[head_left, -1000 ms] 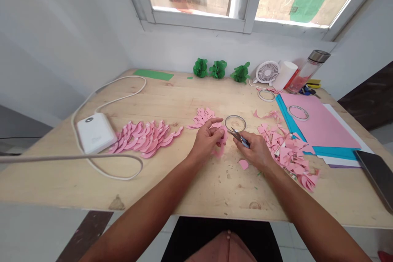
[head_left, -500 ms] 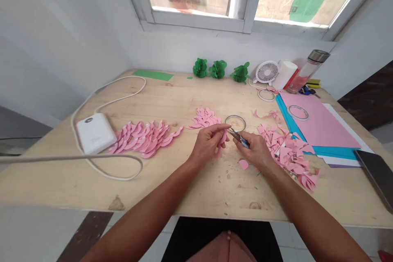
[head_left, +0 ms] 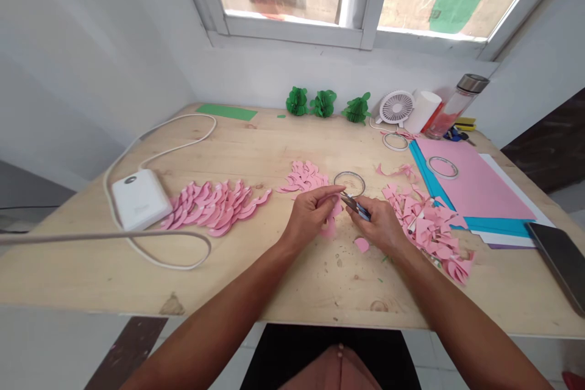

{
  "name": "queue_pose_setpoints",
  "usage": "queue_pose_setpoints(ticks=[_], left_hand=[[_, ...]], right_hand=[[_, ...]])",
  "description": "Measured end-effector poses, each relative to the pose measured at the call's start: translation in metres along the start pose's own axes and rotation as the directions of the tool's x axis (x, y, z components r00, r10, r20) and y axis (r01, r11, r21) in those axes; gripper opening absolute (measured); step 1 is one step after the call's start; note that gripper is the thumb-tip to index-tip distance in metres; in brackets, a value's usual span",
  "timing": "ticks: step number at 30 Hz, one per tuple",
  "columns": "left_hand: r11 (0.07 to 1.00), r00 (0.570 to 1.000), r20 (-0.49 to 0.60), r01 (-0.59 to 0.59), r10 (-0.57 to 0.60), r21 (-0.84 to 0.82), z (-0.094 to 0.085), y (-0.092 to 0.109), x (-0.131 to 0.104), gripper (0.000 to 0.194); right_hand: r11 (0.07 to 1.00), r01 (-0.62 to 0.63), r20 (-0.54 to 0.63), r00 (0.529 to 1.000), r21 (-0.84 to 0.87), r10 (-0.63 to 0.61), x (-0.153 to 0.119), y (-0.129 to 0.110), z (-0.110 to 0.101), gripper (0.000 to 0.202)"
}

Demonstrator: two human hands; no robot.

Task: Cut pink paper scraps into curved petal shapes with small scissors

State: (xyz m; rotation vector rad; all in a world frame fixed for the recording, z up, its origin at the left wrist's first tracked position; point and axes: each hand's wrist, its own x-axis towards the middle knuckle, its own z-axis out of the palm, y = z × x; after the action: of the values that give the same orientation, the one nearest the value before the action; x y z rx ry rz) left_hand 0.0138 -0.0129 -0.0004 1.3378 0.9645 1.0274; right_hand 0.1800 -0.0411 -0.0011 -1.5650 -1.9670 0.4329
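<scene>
Between its thumb and fingers, my left hand (head_left: 311,212) pinches a piece of pink paper (head_left: 329,226) that hangs below the fingertips. My right hand (head_left: 377,219) is closed on small scissors (head_left: 355,205), whose blades point left at the upper edge of that paper. The fingertips of both hands are close together above the table. A small pink scrap (head_left: 361,245) lies just below my right hand. Behind the hands is a tape ring (head_left: 349,173), and a small pile of pink cut pieces (head_left: 305,175) lies to its left.
Wavy pink strips (head_left: 219,206) and a white power bank (head_left: 141,200) with a cable lie left. Pink scraps (head_left: 434,228), coloured sheets (head_left: 489,186) and a phone (head_left: 560,262) are right. Green paper shapes (head_left: 323,103), a fan (head_left: 397,108) and a bottle (head_left: 459,106) stand at the back.
The pink paper in my left hand has turned slightly and shows more of its surface below the fingers. My right hand and the scissors have barely moved.
</scene>
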Motion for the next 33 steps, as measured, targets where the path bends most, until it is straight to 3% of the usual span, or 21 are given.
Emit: queue_pose_setpoints(ticks=[15,33], left_hand=[[0.999,0.998,-0.051,-0.028,0.027,-0.019,0.0001,0.006,-0.0014,0.032],[0.995,0.998,-0.003,-0.068,0.069,0.073,-0.0017,0.0027,-0.0004,0.027]], right_hand=[[1.0,-0.01,0.006,1.0,-0.007,0.01,-0.0005,0.0023,0.0018,0.014],[1.0,-0.001,0.017,1.0,-0.009,0.001,-0.0006,0.0014,0.0007,0.015]])
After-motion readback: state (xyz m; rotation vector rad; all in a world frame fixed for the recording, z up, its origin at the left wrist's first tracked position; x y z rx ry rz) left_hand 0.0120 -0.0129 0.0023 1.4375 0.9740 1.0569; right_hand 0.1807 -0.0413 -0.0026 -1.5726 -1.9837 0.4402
